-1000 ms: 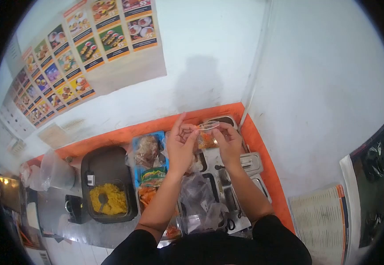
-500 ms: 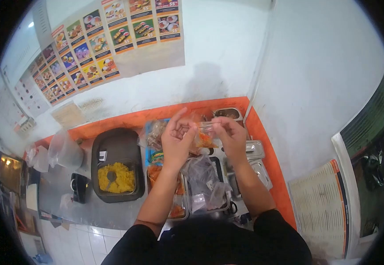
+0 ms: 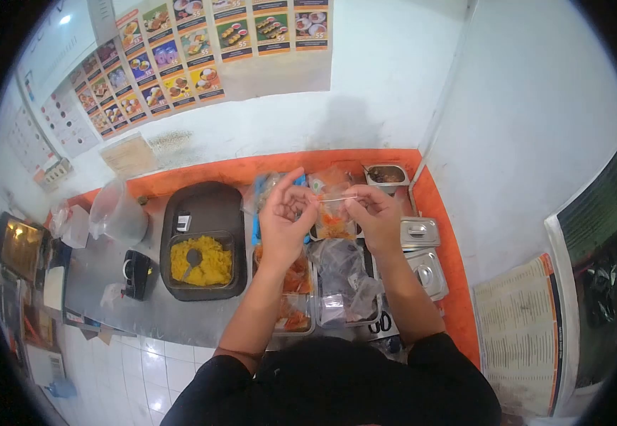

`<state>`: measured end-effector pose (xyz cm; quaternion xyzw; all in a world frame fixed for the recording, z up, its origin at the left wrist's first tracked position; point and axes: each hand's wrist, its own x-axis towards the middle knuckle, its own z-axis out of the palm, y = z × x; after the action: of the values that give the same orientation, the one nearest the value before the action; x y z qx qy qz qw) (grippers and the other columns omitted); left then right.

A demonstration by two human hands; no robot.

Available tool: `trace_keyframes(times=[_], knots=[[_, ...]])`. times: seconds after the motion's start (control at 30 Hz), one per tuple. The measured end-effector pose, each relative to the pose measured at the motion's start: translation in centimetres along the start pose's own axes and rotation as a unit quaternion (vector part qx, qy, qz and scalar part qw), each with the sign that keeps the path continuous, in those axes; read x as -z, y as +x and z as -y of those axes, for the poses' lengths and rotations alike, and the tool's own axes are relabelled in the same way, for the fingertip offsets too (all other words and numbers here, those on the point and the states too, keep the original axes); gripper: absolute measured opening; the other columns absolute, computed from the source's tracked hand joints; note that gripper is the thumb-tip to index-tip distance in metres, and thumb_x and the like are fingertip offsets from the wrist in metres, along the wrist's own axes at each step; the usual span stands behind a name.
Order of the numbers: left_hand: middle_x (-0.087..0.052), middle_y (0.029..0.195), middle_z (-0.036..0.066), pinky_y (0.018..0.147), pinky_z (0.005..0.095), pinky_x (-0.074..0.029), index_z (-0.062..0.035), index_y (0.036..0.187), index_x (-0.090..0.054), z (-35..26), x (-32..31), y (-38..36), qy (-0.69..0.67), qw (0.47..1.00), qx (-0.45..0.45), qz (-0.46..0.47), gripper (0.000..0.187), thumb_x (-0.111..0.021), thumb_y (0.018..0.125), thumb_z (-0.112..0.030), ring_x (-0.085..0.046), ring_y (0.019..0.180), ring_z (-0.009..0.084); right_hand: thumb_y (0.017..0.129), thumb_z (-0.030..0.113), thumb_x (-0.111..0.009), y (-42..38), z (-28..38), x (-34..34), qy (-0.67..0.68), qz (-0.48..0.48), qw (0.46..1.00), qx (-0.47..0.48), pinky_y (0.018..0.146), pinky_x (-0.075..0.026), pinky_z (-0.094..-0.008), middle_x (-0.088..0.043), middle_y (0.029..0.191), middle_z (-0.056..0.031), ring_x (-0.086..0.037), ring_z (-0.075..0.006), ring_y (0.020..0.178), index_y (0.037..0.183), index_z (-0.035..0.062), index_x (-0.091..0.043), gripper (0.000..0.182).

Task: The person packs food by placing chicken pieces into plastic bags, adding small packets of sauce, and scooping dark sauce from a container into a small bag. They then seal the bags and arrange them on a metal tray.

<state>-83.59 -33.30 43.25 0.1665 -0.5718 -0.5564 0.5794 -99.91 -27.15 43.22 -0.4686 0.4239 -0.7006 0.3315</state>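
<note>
Between my two hands, the rim of a clear plastic bag [image 3: 335, 221] is stretched into a thin taut line. Orange, shredded-looking food shows in the bag below that line. My left hand [image 3: 287, 216] pinches one end with thumb and forefinger, its other fingers partly curled. At the other end, my right hand [image 3: 376, 216] also pinches with thumb and finger. Under my forearms are a metal tray of orange-red food [image 3: 294, 277] and a tray holding crumpled clear plastic bags [image 3: 337, 266]. A blue-edged container behind my left hand is mostly hidden.
At left, a dark tray holds a container of yellow rice [image 3: 212, 259] with a spoon. A black tape dispenser-like object [image 3: 136, 275] and a clear bin [image 3: 118, 213] stand further left. Lidded steel pans [image 3: 427, 273] sit at right, with an open pan [image 3: 386, 175] behind. Scissors [image 3: 379, 324] lie in front.
My view has shifted, so the counter and wall appear further right. My hands have drawn slightly apart, and the plastic between them now looks like a thinner, tighter line.
</note>
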Motion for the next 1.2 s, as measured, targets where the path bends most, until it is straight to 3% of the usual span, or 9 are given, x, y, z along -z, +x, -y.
trace_keyframes(times=[0.23,0.43,0.57,0.63,0.73,1.03,1.13,1.2], knots=[[-0.062,0.093,0.003,0.069,0.0198,-0.047,0.0016,0.138,-0.049,-0.4,1.3,-0.6,0.056,0.998,-0.027,-0.002,0.052,-0.064,0.089,0.007,-0.06,0.081,0.0067,0.09,0.005,-0.068,-0.3,-1.1,-1.5,-0.016,0.024,0.999,0.013,0.065,-0.05,-0.022,-0.068,0.082,-0.0026,-0.062,-0.0077,0.072,0.097,0.0001,-0.069,0.009],[-0.062,0.094,0.002,0.069,0.0188,-0.046,0.0013,0.14,-0.048,-0.7,1.9,-0.7,0.081,0.996,-0.029,0.014,0.055,-0.064,0.088,0.007,-0.058,0.081,0.0053,0.086,0.007,-0.069,-0.8,-0.5,-2.6,-0.047,0.018,0.998,-0.041,0.069,-0.05,-0.0245,-0.067,0.082,-0.001,-0.061,-0.0076,0.074,0.095,0.0006,-0.07,0.01],[-0.062,0.095,-0.001,0.068,0.0177,-0.041,0.0,0.138,-0.053,-1.3,1.9,-1.6,0.089,0.996,0.018,0.005,0.054,-0.065,0.086,0.005,-0.051,0.078,0.0026,0.085,0.007,-0.07,-1.2,-1.5,-3.5,-0.074,0.03,0.997,0.02,0.071,-0.051,-0.025,-0.068,0.081,-0.0017,-0.062,-0.008,0.074,0.091,0.0004,-0.071,0.01],[-0.063,0.096,-0.001,0.067,0.0174,-0.04,-0.0011,0.137,-0.054,-0.9,2.5,-2.2,0.122,0.992,-0.006,0.009,0.053,-0.066,0.085,0.005,-0.049,0.077,0.002,0.085,0.008,-0.07,-1.6,-2.1,-3.6,-0.117,0.041,0.991,0.051,0.071,-0.051,-0.0246,-0.069,0.081,-0.0019,-0.062,-0.0075,0.074,0.09,0.0004,-0.071,0.009],[-0.064,0.095,-0.001,0.069,0.0176,-0.041,-0.0019,0.134,-0.057,-0.8,3.7,-3.7,0.138,0.99,0.018,0.011,0.052,-0.067,0.084,0.004,-0.048,0.075,0.0024,0.085,0.009,-0.071,-2.6,-2.7,-4.0,-0.042,0.073,0.996,-0.027,0.071,-0.051,-0.0243,-0.07,0.081,-0.002,-0.063,-0.0067,0.076,0.09,0.0005,-0.072,0.01],[-0.064,0.096,0.001,0.073,0.0187,-0.045,-0.0002,0.135,-0.054,1.3,8.1,-9.8,0.124,0.984,0.13,-0.018,0.05,-0.065,0.086,0.008,-0.058,0.084,0.0044,0.09,0.008,-0.071,-7.7,-7.5,-3.7,-0.015,0.137,0.961,-0.241,0.07,-0.053,-0.0234,-0.072,0.09,-0.0065,-0.065,-0.0084,0.081,0.101,-0.0019,-0.072,0.015],[-0.064,0.097,0.002,0.076,0.0207,-0.047,0.0006,0.137,-0.051,2.5,10.8,-12.7,0.128,0.975,0.179,-0.016,0.052,-0.065,0.087,0.007,-0.059,0.086,0.0063,0.087,0.015,-0.071,-10.2,-10.0,-4.1,-0.046,0.154,0.956,-0.246,0.072,-0.053,-0.0248,-0.073,0.082,-0.0032,-0.067,-0.0086,0.079,0.1,0.0009,-0.075,0.019],[-0.064,0.1,0.003,0.08,0.0234,-0.049,0.0013,0.14,-0.049,3.3,12.7,-14.9,0.157,0.966,0.206,-0.005,0.054,-0.065,0.089,0.005,-0.06,0.089,0.0085,0.091,0.012,-0.069,-11.5,-11.5,-4.2,-0.051,0.19,0.939,-0.281,0.074,-0.053,-0.0259,-0.073,0.089,-0.006,-0.067,-0.0112,0.082,0.105,-0.0015,-0.073,0.02]])
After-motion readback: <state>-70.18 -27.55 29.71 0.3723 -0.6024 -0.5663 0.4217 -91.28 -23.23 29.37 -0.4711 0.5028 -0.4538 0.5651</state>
